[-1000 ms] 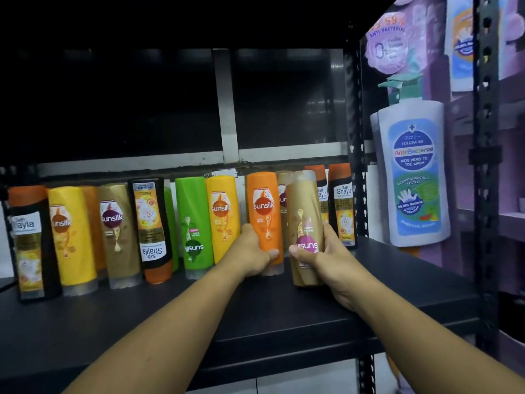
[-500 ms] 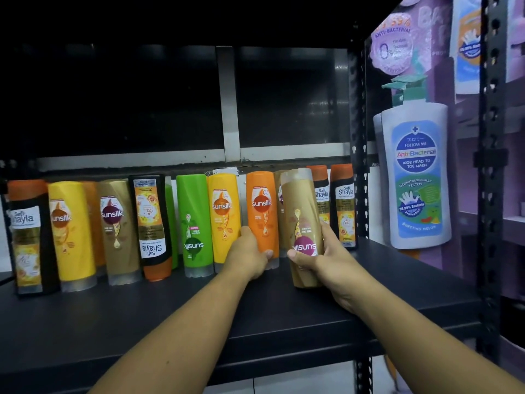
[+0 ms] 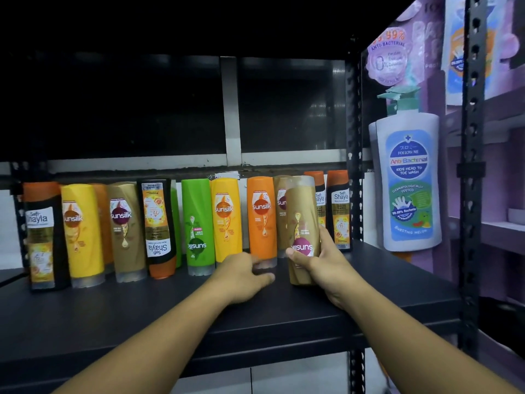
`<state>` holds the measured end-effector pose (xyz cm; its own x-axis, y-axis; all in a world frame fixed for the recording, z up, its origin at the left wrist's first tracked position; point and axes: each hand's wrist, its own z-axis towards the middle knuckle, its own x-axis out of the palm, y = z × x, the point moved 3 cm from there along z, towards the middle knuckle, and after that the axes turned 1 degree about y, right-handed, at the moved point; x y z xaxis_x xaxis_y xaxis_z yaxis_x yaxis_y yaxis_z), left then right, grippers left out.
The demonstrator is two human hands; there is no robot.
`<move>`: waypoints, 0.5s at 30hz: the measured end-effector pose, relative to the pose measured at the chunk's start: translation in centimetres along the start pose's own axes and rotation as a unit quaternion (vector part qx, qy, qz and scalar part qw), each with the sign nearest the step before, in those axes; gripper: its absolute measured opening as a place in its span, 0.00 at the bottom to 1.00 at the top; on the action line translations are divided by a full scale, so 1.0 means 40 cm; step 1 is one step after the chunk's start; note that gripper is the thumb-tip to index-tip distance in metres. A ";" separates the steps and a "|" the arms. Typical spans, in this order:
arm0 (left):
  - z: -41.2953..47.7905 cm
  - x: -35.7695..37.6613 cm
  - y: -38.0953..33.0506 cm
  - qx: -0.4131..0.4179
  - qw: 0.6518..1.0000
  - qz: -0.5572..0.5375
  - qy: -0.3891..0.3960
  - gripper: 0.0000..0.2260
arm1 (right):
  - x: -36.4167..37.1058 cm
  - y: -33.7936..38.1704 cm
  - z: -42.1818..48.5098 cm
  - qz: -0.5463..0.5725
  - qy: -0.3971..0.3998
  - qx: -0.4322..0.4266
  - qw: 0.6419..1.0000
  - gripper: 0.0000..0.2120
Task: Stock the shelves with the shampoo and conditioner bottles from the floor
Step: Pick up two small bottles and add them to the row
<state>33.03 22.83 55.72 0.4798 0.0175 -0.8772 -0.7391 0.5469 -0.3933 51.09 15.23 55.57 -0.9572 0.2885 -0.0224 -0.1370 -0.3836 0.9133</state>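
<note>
left hand back off orange bottle, fingers loose; right hand grips gold bottle.

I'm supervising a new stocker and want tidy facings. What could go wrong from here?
1. The gold bottle in the right hand has its label upside down; set down so, it would mismatch the orange bottle beside it.
2. The left hand, blurred at that orange bottle's base, might nudge it and topple the tightly packed row on the shelf.
</note>
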 end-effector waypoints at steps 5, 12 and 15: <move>-0.091 0.007 -0.006 0.044 0.989 0.073 0.117 0.28 | 0.003 0.008 -0.005 -0.031 -0.018 0.001 0.999 0.37; -0.076 0.005 0.003 -0.004 0.997 0.018 0.077 0.32 | -0.023 0.053 -0.072 -0.183 -0.076 0.009 0.980 0.29; -0.080 0.000 0.002 -0.007 0.998 0.014 0.065 0.32 | -0.060 0.081 -0.100 -0.252 -0.083 0.036 0.964 0.32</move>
<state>31.44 20.18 54.81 0.3946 -0.0772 -0.9156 -0.7579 0.5360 -0.3719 51.92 9.79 56.94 -0.7192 0.5613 -0.4095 -0.5494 -0.0986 0.8297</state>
